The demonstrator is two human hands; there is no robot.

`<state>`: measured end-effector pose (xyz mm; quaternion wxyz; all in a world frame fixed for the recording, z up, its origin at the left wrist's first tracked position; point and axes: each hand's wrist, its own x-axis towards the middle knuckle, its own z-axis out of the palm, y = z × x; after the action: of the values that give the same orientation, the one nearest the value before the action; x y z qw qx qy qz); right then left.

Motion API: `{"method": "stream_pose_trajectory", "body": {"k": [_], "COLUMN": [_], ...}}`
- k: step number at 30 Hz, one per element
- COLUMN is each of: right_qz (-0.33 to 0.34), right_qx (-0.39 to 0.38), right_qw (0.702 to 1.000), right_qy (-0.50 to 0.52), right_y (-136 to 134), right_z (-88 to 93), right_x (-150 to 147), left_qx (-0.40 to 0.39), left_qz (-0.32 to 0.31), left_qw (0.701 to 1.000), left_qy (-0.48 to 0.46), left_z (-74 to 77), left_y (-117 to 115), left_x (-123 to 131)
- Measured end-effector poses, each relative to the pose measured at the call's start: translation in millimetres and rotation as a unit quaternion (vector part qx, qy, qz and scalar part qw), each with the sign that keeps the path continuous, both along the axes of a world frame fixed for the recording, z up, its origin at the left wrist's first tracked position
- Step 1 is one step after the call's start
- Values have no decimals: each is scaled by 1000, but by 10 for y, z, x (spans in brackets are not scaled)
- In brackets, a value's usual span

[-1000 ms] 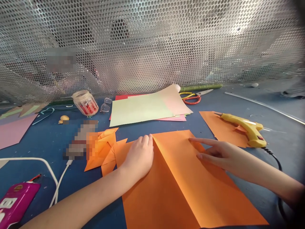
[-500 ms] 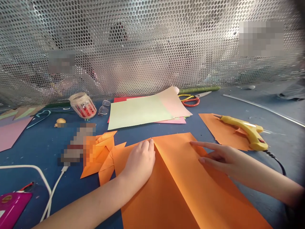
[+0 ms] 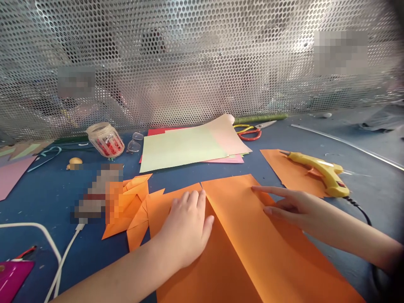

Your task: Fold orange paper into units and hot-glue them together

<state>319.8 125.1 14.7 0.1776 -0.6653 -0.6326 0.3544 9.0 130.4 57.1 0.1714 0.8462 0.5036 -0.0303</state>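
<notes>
A large sheet of orange paper point(image 3: 240, 227) lies in front of me, with a fold line running from its far edge toward me. My left hand point(image 3: 189, 227) lies on the part left of the fold, its fingers side by side and the thumb held apart. At the right edge, my right hand point(image 3: 292, 206) touches the sheet with an outstretched index finger and thumb, its other fingers bent. Folded orange paper pieces point(image 3: 137, 210) sit just left of the sheet, partly hidden by a blurred patch.
A yellow glue gun point(image 3: 318, 168) rests on another orange sheet point(image 3: 277, 168). Pale green paper point(image 3: 186, 147), red-and-yellow-handled scissors point(image 3: 249, 134), glasses point(image 3: 134, 145) and a jar point(image 3: 105, 141) lie toward the perforated metal panel point(image 3: 195, 63). A white cable point(image 3: 67, 252) crosses the left side.
My left thumb has come out to the right, away from the fingers, and the left hand has settled flatter on the paper. The right hand stays at the sheet's edge.
</notes>
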Motion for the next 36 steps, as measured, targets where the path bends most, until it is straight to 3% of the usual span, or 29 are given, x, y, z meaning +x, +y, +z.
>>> {"method": "stream_pose_trajectory", "body": {"k": [4,8,12,21,31,36], "right_qz": [31,26,3,17,34,9], "right_qx": [-37,-36,-23,-60,-31,6], "right_qw": [999,999,999,996,996,997], "right_qy": [-15,-29,-45,-67,-70,-81], "right_y": [80,91,53,57,34,-50], "right_z": [2,-99,-157,99,24,40], "right_x": [110,160,136,64,165,101], "left_qx": [-86,-135,-149,-171,-189,-179], "left_qz": [-14,-8,10,26,41,38], "left_qw": [996,991,989,985,977,976], "left_qy": [6,1,-2,11,89,115], "left_z": [184,217,220,318,517,412], "left_y": [-26,40,66,28,-104,-155], "left_x": [-48,-105,-87,-22,137,203]}}
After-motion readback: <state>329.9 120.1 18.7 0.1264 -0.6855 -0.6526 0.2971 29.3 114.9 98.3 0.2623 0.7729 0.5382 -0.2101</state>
